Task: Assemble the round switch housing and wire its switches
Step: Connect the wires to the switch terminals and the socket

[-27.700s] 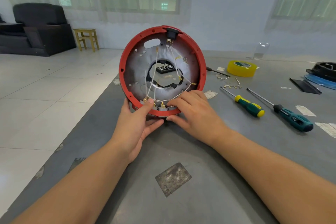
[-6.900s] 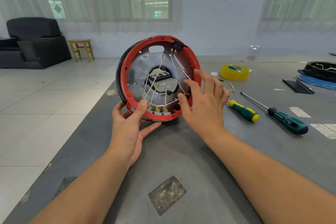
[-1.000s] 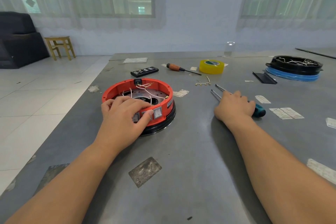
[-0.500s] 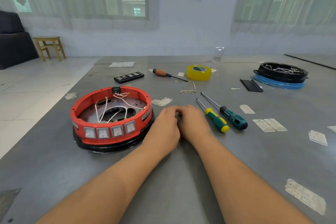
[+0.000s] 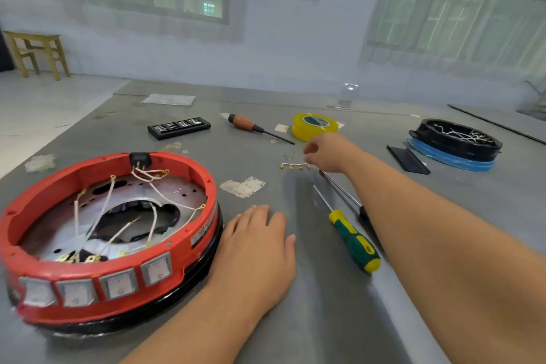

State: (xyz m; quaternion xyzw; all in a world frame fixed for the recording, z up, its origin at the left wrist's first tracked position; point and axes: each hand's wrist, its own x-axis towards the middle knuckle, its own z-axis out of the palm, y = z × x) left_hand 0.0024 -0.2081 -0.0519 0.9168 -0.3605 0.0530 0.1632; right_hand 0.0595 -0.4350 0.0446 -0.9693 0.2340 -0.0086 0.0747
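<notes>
At the left of the grey tabletop (image 5: 295, 319) the round red housing (image 5: 112, 233) lies flat on a black base ring, open side up, with four grey switches (image 5: 97, 287) in a row along its near wall and a small black switch (image 5: 140, 159) set in its far wall. Thin white wires (image 5: 109, 201) with brass ends cross loosely over the metal plate inside. Just beside the housing's right edge, the left hand (image 5: 257, 251) rests palm down on the tabletop, fingers straight and together, holding nothing. Beyond it lie a black bit case (image 5: 179, 127) and an orange-handled screwdriver (image 5: 251, 126). Further right, a short white wire link (image 5: 295, 165) with brass ends lies by the right hand (image 5: 331, 154), whose fingers are curled down at the link's right end; whether they pinch it I cannot tell. A green-and-yellow screwdriver (image 5: 351, 239) lies beside that forearm, a yellow tape roll (image 5: 314, 126) sits just beyond the hand, and a black and blue housing (image 5: 455, 145) stands far right.
</notes>
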